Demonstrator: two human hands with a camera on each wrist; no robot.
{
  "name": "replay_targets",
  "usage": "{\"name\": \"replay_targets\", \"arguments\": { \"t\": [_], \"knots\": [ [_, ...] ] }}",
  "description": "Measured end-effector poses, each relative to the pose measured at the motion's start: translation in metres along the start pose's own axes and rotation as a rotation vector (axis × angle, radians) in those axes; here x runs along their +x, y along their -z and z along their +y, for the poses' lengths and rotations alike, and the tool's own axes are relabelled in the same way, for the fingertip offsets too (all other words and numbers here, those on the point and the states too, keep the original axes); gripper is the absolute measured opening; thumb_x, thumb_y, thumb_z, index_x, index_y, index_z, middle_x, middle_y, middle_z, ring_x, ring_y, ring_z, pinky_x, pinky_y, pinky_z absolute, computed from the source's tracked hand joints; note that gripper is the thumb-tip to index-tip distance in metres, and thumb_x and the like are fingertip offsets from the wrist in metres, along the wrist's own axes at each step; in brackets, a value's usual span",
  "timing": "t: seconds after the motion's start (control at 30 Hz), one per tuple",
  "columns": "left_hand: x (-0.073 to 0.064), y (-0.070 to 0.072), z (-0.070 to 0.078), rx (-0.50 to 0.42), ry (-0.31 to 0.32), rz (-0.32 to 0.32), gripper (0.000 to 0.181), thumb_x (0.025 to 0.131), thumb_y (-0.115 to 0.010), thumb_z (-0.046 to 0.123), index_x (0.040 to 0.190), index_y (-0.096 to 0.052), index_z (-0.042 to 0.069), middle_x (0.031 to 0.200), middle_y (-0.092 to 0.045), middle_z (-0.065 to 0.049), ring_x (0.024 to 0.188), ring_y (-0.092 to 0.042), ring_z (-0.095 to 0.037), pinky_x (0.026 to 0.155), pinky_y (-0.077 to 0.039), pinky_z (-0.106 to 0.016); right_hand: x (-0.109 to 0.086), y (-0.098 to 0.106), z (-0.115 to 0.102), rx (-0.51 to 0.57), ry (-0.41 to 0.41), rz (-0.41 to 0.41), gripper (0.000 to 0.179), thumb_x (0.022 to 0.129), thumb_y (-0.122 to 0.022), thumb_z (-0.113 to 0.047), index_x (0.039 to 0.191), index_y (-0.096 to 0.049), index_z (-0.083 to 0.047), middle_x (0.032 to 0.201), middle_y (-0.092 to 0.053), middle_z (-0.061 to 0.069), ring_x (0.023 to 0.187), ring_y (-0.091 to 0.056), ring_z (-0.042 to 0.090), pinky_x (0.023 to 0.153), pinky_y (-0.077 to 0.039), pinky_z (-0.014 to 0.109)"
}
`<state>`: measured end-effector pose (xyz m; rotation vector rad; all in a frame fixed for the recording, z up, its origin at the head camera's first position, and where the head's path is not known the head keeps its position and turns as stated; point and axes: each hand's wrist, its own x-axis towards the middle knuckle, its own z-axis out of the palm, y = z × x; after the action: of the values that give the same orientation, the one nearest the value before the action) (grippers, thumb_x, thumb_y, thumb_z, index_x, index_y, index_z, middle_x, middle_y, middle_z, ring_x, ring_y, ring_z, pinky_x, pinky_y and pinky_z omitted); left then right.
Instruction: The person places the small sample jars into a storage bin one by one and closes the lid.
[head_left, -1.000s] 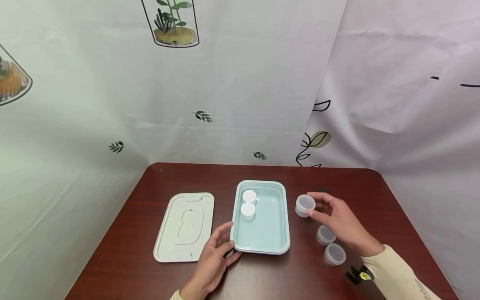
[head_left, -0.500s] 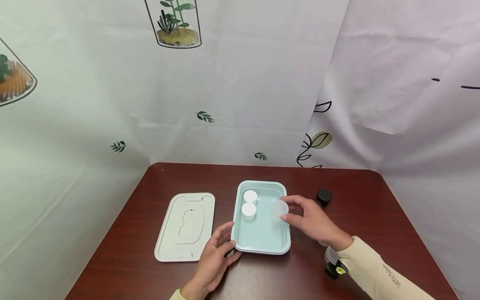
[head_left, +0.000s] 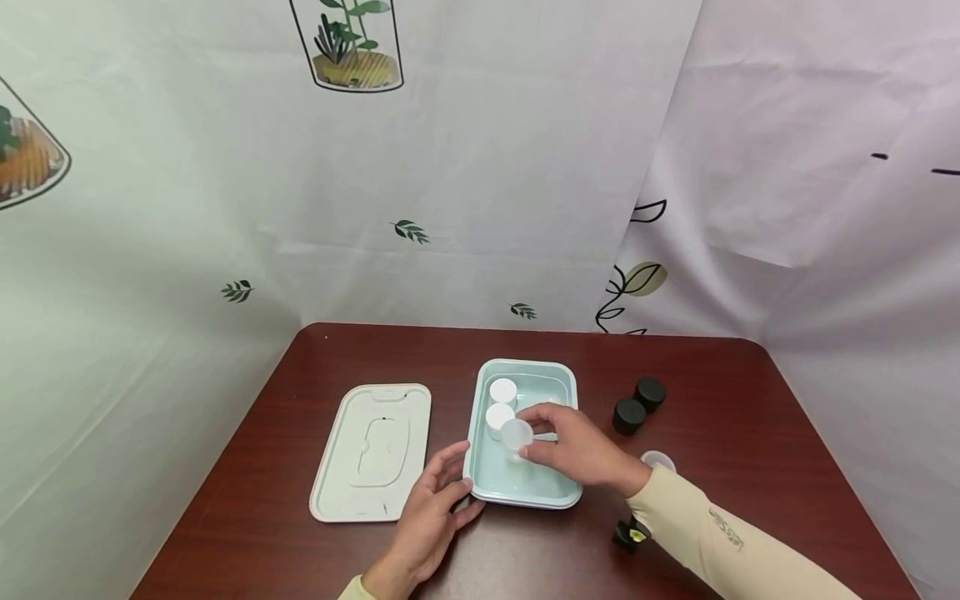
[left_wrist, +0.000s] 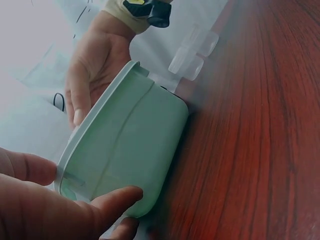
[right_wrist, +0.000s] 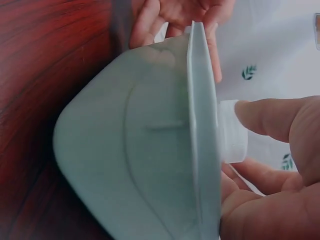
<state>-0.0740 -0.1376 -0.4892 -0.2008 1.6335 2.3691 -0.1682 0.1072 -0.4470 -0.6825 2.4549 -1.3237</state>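
lower centre: my right hand (head_left: 567,447) is pinching a jar (head_left: 516,437), seemingly needing lowering, over the tub (head_left: 501,479) my spread left hand (head_left: 429,518) is touching.

The right hand (head_left: 573,447) now holds the frosted jar (head_left: 516,437) over the tray (head_left: 497,482), further left and near the frame's centre, just beside the white jars (head_left: 499,419). Right of centre, two black containers (head_left: 628,416) come into sight; lower down, the sleeve (head_left: 712,529) mostly covers other frosted jars (head_left: 658,459).

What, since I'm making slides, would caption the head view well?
Right hand holds a translucent jar over a pale-green tray; left hand touches its edge.
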Motion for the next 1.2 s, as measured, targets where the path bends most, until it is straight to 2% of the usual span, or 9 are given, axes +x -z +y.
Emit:
{"name": "replay_targets", "arguments": {
  "t": [0.17,0.4,0.8,1.2],
  "knots": [
    [0.000,0.000,-0.001,0.001,-0.006,-0.001,0.059,0.105,-0.056,0.008,0.160,-0.036,0.008,0.163,-0.036,-0.025,0.135,-0.057,-0.028,0.104,-0.054,-0.048,0.008,-0.008,-0.005,-0.064,0.015,-0.031,0.041,0.093,-0.081,-0.021,0.130,-0.068,-0.007,0.125,-0.073,0.005,0.114,-0.072,0.023,0.097,-0.059,0.045],
    [0.000,-0.001,-0.002,0.007,-0.015,-0.004,0.059,0.105,-0.056,0.007,0.160,-0.036,0.008,0.164,-0.035,-0.025,0.136,-0.056,-0.028,0.105,-0.053,-0.049,0.015,-0.016,-0.010,-0.112,0.003,-0.030,0.039,0.091,-0.082,-0.016,0.126,-0.069,-0.004,0.117,-0.074,0.005,0.106,-0.072,0.021,0.093,-0.059,0.043],
    [0.000,0.000,-0.002,0.025,-0.016,0.000,0.059,0.105,-0.055,0.006,0.160,-0.035,0.008,0.165,-0.035,-0.025,0.135,-0.057,-0.028,0.104,-0.054,-0.048,0.026,-0.033,-0.007,-0.142,-0.029,-0.028,0.041,0.090,-0.083,-0.016,0.125,-0.067,-0.005,0.108,-0.073,0.004,0.099,-0.068,0.015,0.086,-0.056,0.037],
    [0.001,0.000,-0.002,0.027,-0.011,-0.004,0.058,0.105,-0.054,0.006,0.161,-0.035,0.008,0.164,-0.036,-0.026,0.137,-0.056,-0.030,0.104,-0.054,-0.049,0.029,-0.040,-0.007,-0.156,-0.043,0.019,0.036,0.088,-0.083,-0.013,0.120,-0.068,-0.005,0.101,-0.072,0.001,0.091,-0.065,0.011,0.080,-0.054,0.032]
  ]
}}
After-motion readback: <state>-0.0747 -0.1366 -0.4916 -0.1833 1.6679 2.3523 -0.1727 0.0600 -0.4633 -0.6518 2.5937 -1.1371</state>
